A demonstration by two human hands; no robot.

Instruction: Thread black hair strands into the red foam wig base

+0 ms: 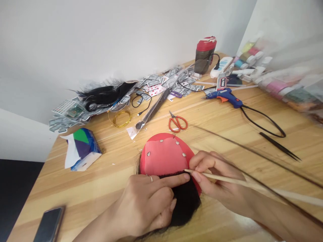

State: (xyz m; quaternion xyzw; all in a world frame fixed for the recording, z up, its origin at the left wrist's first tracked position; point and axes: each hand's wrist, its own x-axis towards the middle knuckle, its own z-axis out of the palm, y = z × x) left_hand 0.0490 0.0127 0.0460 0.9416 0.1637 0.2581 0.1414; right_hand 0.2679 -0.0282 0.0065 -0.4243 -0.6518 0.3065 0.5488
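A red rounded form [161,158] with several silver pins sits at the front centre, its lower part covered by black hair [185,201]. My left hand [148,201] rests on the hair, its index finger stretched along the top edge of the hair, the other fingers curled; what they hold, if anything, is hidden. In my right hand [214,174] a thin pale stick [227,179] is pinched, its tip at the hair's edge beside my left index fingertip. Thin dark strands cross in front of my right forearm.
Red-handled scissors [178,123] lie beyond the form. A blue glue gun [227,97] and black tweezers [280,146] are right. At left are a tissue pack [84,148] and a phone [49,224]. Playing cards [154,89], black hair and a red-lidded cup [205,53] stand further back.
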